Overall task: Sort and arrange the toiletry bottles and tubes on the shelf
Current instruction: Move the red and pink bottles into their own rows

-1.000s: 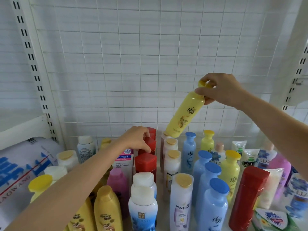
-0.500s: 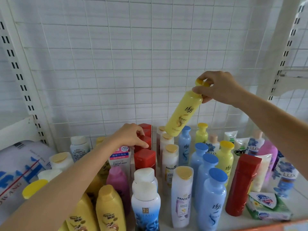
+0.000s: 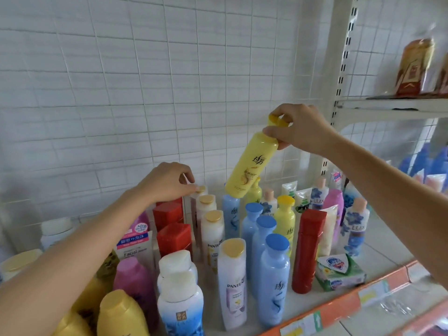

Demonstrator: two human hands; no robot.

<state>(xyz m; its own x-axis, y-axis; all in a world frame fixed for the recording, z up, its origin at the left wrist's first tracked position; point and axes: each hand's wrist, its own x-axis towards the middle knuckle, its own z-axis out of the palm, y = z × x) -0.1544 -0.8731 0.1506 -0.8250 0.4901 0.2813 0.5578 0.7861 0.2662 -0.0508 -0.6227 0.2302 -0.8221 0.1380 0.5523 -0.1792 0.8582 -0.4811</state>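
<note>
My right hand grips a yellow bottle by its neck and yellow cap, holding it tilted in the air above the back rows. Below it stand a light blue bottle and a smaller yellow bottle. My left hand reaches over the red bottles, its fingertips touching the gold cap of the rearmost white Pantene bottle. More white Pantene bottles and blue-capped bottles stand in rows toward the front.
A tall red bottle, LUX bottles, tubes and a soap pack fill the right side. Yellow and pink bottles crowd the front left. The shelf has an orange front edge, a wire-grid back and a white upright post.
The view has swung right and down. My left hand moved from the red bottles' caps to the rearmost Pantene cap. The yellow bottle stays held up in my right hand.
</note>
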